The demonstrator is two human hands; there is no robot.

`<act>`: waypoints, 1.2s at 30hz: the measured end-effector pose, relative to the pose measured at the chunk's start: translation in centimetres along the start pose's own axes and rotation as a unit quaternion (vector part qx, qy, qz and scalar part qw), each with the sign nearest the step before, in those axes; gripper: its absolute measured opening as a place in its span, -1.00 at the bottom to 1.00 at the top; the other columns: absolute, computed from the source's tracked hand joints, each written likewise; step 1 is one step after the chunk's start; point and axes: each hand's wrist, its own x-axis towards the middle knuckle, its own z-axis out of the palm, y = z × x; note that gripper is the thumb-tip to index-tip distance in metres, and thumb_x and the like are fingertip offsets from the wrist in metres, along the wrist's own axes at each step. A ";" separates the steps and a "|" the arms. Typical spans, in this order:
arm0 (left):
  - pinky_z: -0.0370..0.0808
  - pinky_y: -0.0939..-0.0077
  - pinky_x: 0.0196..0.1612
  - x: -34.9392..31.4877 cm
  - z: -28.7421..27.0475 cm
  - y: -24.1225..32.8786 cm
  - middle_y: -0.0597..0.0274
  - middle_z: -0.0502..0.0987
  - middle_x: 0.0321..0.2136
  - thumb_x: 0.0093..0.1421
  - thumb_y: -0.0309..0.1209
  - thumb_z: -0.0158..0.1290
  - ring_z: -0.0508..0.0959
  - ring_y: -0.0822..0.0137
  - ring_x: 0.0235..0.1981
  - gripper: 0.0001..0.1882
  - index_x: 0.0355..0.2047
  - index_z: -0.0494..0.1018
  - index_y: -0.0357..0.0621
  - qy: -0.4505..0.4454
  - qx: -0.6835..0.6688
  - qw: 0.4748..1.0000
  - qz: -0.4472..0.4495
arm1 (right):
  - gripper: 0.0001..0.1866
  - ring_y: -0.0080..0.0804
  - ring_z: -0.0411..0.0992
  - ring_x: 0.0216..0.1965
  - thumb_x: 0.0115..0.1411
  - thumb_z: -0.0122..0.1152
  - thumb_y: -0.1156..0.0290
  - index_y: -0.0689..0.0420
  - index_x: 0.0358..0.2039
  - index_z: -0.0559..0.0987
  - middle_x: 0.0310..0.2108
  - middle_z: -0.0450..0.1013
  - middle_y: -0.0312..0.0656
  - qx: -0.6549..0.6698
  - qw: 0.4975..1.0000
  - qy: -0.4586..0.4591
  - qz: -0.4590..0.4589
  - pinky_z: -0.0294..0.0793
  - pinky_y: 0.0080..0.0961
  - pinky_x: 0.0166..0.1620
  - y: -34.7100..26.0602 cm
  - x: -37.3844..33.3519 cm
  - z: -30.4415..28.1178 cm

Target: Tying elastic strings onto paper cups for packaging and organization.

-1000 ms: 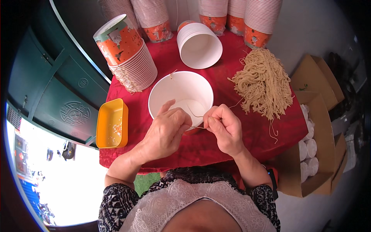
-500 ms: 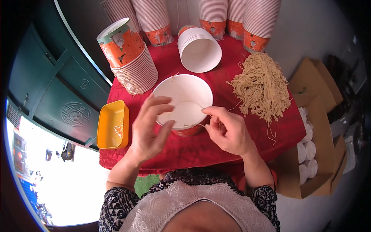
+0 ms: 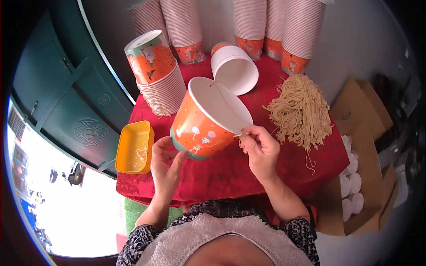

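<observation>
An orange paper bucket (image 3: 205, 131) with a green base and cartoon figures tilts over the table, its white mouth toward the far right. My left hand (image 3: 166, 166) grips it low, fingers and thumb at the green base. At the near right rim, my right hand (image 3: 261, 148) pinches a thin string (image 3: 241, 134) between thumb and fingertips. A strand of it spans the mouth to a small hole in the far rim. Whether the string is knotted at the near rim is hidden by my fingers. A heap of beige strings (image 3: 301, 113) lies to the right.
Left on the red cloth (image 3: 213, 181) are a yellow tub (image 3: 134, 148) with small scraps and a bucket stack (image 3: 162, 84) with strings hanging. Another bucket (image 3: 235, 71) lies on its side behind. Wrapped stacks (image 3: 301, 35) line the back; an open carton (image 3: 364, 177) with white rolls stands right.
The bucket has gone from upright to tilted, showing its printed side. My left hand has moved from above its mouth to its base. My right hand keeps the string at the rim.
</observation>
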 end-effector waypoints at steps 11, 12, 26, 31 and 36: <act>0.58 0.56 -0.44 -1.9 1.7 1.2 0.15 0.57 -0.37 0.31 -0.55 0.07 0.60 0.37 -0.49 -0.87 -0.20 0.36 -0.31 0.053 -0.210 0.975 -0.046 | -0.88 -0.61 0.36 -0.54 0.31 0.14 0.53 0.31 -0.19 0.51 -0.51 0.46 -0.26 0.122 0.991 0.037 0.032 0.36 -0.68 -0.45 0.4 -1.5 2.6; 0.60 0.52 -0.47 -1.9 2.1 1.4 0.15 0.57 -0.39 0.30 -0.57 0.07 0.60 0.36 -0.52 -0.88 -0.21 0.36 -0.30 0.078 -0.246 0.964 -0.059 | -0.88 -0.61 0.37 -0.53 0.32 0.14 0.53 0.30 -0.19 0.51 -0.51 0.47 -0.25 0.120 0.992 0.017 0.033 0.37 -0.68 -0.44 0.4 -1.7 2.6; 0.42 0.75 -0.37 8.6 -16.2 7.1 0.34 0.49 -0.41 0.25 -0.61 0.09 0.46 0.60 -0.45 -0.92 -0.24 0.47 -0.22 0.276 0.280 0.878 0.272 | -0.73 -0.49 0.44 -0.30 0.16 0.09 0.72 0.32 -0.11 0.56 -0.01 0.43 -0.06 -0.248 0.966 -0.055 -0.058 0.44 -0.66 -0.35 2.3 -3.1 -4.8; 0.47 0.57 -0.30 17.0 -19.3 8.5 0.27 0.50 -0.43 0.19 -0.51 0.12 0.49 0.47 -0.45 -0.90 -0.28 0.51 -0.24 0.267 0.362 0.846 0.286 | -0.85 -0.27 0.51 -0.27 0.19 0.11 0.72 0.34 -0.23 0.57 -0.17 0.49 -0.03 -0.287 0.951 -0.035 -0.105 0.51 -0.50 -0.29 3.2 -3.7 -5.9; 0.50 0.52 -0.26 24.9 -19.7 9.2 0.19 0.57 -0.39 0.16 -0.44 0.14 0.56 0.39 -0.40 -0.82 -0.25 0.53 -0.26 0.203 0.340 0.877 0.271 | -0.88 -0.23 0.52 -0.27 0.19 0.11 0.71 0.34 -0.27 0.58 -0.21 0.51 -0.04 -0.277 0.959 -0.043 -0.043 0.53 -0.47 -0.22 3.7 -4.2 -6.0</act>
